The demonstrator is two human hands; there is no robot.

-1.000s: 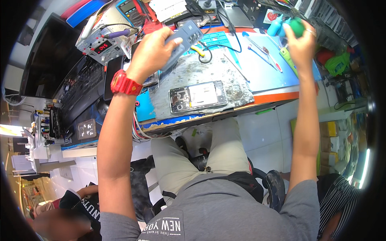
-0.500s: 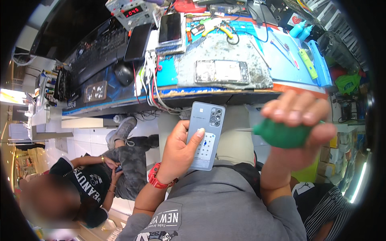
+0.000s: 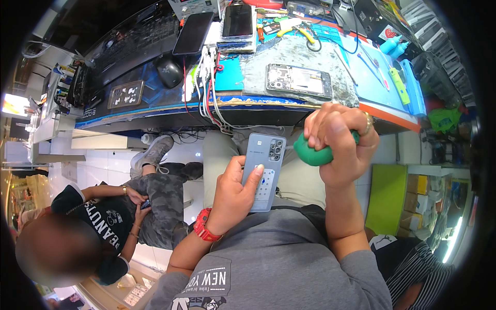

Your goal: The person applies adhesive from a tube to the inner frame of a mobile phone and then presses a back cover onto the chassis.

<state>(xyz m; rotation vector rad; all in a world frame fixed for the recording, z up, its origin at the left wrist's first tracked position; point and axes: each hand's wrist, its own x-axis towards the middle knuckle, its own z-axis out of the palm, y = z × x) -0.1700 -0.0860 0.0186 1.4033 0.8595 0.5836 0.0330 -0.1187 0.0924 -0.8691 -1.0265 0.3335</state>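
Note:
My left hand (image 3: 231, 192) is closed round a grey-blue phone (image 3: 264, 153), held over my lap with its camera side up and my thumb across its back. A white label with dots is on the lower half. I cannot tell whether it is a whole phone or only its back cover. To the right, my right hand (image 3: 347, 140) squeezes a green rubber air blower (image 3: 311, 155), whose narrow tip points toward the phone's camera corner without touching it. An opened phone (image 3: 299, 81) with its insides exposed lies on the stained grey mat beyond my hands.
Along the bench stand a black mouse (image 3: 169, 71), a keyboard (image 3: 132, 49) and two dark-screened phones. White cables (image 3: 207, 77) hang over the front edge. Pliers (image 3: 302, 32) and several tools lie at the back. A seated person (image 3: 111, 222) is at my left.
My right hand has moved left with the air blower, closer to the phone, and its fingers have pressed into the bulb. The phone in my left hand stays nearly in place. My view has shifted slightly.

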